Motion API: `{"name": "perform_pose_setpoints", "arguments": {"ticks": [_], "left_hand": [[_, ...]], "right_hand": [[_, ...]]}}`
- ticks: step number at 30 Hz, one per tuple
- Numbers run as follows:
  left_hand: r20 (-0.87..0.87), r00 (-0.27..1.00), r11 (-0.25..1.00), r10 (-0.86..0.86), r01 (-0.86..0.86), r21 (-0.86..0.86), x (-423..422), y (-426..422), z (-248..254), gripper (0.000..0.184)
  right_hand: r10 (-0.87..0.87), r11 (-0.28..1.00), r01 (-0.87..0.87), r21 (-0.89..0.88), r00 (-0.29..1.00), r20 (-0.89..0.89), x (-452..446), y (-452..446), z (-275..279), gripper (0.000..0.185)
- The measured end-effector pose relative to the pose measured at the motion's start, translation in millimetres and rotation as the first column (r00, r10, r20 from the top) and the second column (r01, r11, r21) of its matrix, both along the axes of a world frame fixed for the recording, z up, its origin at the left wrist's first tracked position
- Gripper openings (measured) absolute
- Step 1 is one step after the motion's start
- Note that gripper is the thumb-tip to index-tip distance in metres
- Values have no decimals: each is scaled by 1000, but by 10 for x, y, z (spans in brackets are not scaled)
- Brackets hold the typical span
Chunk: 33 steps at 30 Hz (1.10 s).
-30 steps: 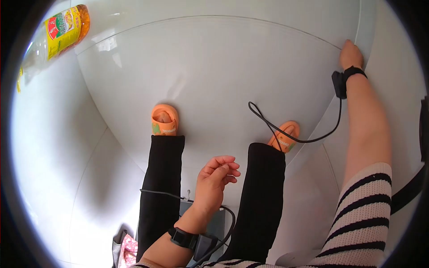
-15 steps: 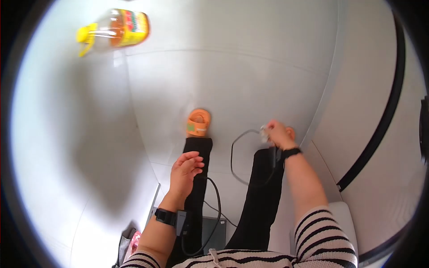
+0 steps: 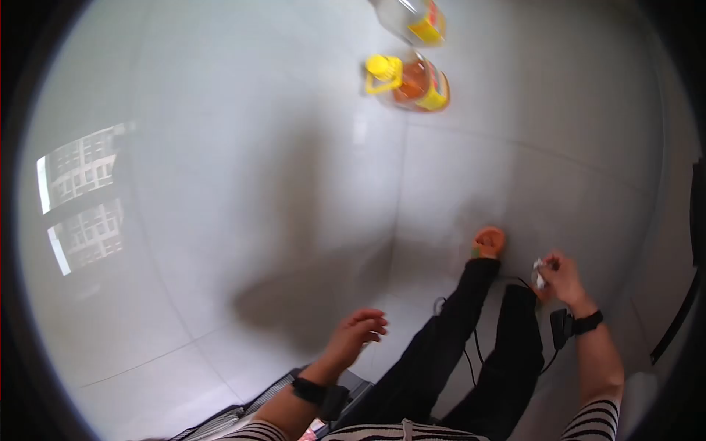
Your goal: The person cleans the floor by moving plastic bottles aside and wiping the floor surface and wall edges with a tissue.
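Observation:
My right hand (image 3: 563, 281) is closed on a small whitish object (image 3: 540, 274), blurred and too small to name. It is above my foot at the right. My left hand (image 3: 357, 336) is raised over the floor left of my legs, fingers loosely bent and apart, with nothing in it. A black device is strapped to each wrist, and a dark cable (image 3: 476, 345) runs near my legs. Beyond my hands, a plastic bottle (image 3: 419, 84) with a yellow cap and handle and amber liquid is on the floor, apart from both hands.
A second clear bottle (image 3: 413, 20) with a yellow label is cut off by the top edge. Grey tiled floor (image 3: 220, 184) spreads out around me. An orange slipper (image 3: 489, 239) is on one foot. A dark mesh-sided bag (image 3: 254, 404) is at the lower left.
The view has swung left, so bottle and legs appear farther right and a second bottle shows at the top. My right hand still holds the whitish object; my left stays empty.

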State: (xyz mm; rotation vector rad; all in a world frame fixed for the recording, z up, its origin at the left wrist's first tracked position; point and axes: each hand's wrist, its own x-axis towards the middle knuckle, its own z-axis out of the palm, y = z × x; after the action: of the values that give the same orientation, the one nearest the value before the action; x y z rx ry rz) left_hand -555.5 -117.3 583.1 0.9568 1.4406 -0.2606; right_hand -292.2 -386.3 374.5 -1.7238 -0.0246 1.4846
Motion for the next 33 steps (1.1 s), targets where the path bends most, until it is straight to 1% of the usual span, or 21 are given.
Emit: {"name": "perform_pose_setpoints", "arguments": {"ticks": [2,3,5,6,7,9,10,11,12,13,15,16,17,18,19,21,24,26,28,30,33], "left_hand": [[-10,1000,999,16,-16,44,-62,-81,-212,21],[-28,1000,997,10,-7,73,-59,-139,-293,21],[-41,998,994,-40,44,104,-125,-336,-80,21],[-38,996,994,-77,80,79,-34,-385,8,20],[-20,993,991,-120,120,54,57,-467,256,20],[-18,984,983,-175,176,42,165,-699,-23,20],[-1,975,974,-224,224,34,201,-765,-203,20],[-14,973,973,-229,229,2,270,-786,-228,20],[-5,966,966,-260,260,14,303,-850,-339,21],[6,957,957,-291,291,-3,360,-964,-391,22],[56,938,938,-341,344,-46,534,-1218,-498,20],[86,926,926,-368,373,-61,565,-1364,-573,20],[130,914,916,-383,395,-78,587,-1496,-547,20],[132,910,910,-394,406,-85,720,-1553,-620,19],[159,895,896,-416,434,-97,742,-1704,-548,19],[173,915,915,-364,386,-118,763,-2002,-493,17],[231,888,888,-397,435,-148,915,-2354,-481,19],[265,877,871,-402,455,-186,1067,-2171,-591,21],[266,864,853,-429,484,-196,1149,-2218,-627,22],[334,831,835,-445,520,-179,1242,-2299,-645,23],[361,802,805,-476,562,-187,1332,-2275,-637,23]], "right_hand": [[-249,941,263,212,964,-91,-26,-208,-387,5],[-254,943,270,193,962,-104,-70,-254,-552,5],[-327,918,313,243,945,17,-284,-399,-411,4],[-337,911,316,267,941,35,-307,-402,-402,5],[-352,901,319,294,934,65,-319,-437,-190,6],[-378,886,345,310,924,53,-379,-490,-497,7],[-357,898,310,312,928,104,-411,-496,-693,7],[-334,913,280,298,931,147,-430,-477,-730,8],[-338,903,266,339,925,175,-500,-490,-833,8],[-337,902,252,351,919,206,-588,-560,-868,9],[-392,865,290,410,900,191,-736,-713,-805,8],[-372,890,282,357,903,216,-782,-831,-754,11],[-418,870,329,368,887,195,-891,-947,-742,13],[-415,879,346,328,895,166,-821,-995,-731,13],[-427,875,343,341,879,211,-882,-1114,-669,14],[-442,876,356,324,862,249,-913,-1295,-523,15],[-488,855,392,338,829,273,-823,-1398,-415,15],[-518,833,411,369,814,264,-731,-1084,-432,13],[-534,823,434,366,812,236,-680,-1014,-433,13],[-546,813,445,376,806,227,-629,-1024,-390,13],[-551,807,463,366,814,185,-623,-1000,-375,13]]}}
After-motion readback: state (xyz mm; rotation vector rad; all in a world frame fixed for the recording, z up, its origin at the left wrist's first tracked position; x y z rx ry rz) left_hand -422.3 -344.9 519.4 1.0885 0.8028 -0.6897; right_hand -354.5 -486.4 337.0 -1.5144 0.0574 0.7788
